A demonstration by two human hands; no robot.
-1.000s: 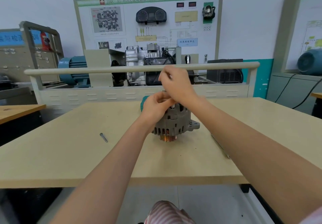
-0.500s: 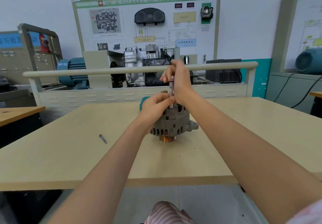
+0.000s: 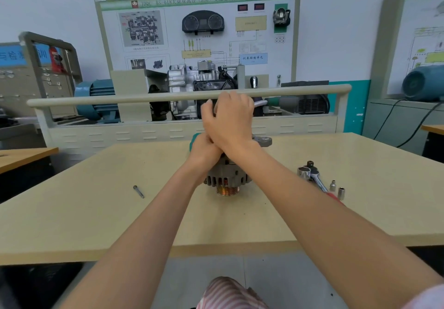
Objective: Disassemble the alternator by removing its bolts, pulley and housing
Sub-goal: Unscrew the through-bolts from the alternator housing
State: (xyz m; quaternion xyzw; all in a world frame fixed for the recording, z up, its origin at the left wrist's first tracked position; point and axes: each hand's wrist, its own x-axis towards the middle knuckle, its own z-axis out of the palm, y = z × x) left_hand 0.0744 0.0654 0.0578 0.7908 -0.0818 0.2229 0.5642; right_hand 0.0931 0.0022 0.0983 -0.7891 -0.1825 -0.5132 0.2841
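I see the alternator (image 3: 228, 176) standing pulley-down near the middle of the table (image 3: 96, 212), its copper-coloured pulley (image 3: 227, 191) touching the top. My left hand (image 3: 204, 151) grips the upper housing from the left side; my right hand (image 3: 230, 121) is curled above it around a slim metal piece (image 3: 260, 103) that pokes out to the right, probably a long bolt or a tool, I cannot tell which. My judgement: a through-bolt is coming out. I should keep the body pinned square and draw straight along the bolt's axis, so nothing binds. One loose bolt (image 3: 138, 191) lies to the left; a ratchet (image 3: 314, 177) and two sockets (image 3: 336, 188) lie to the right.
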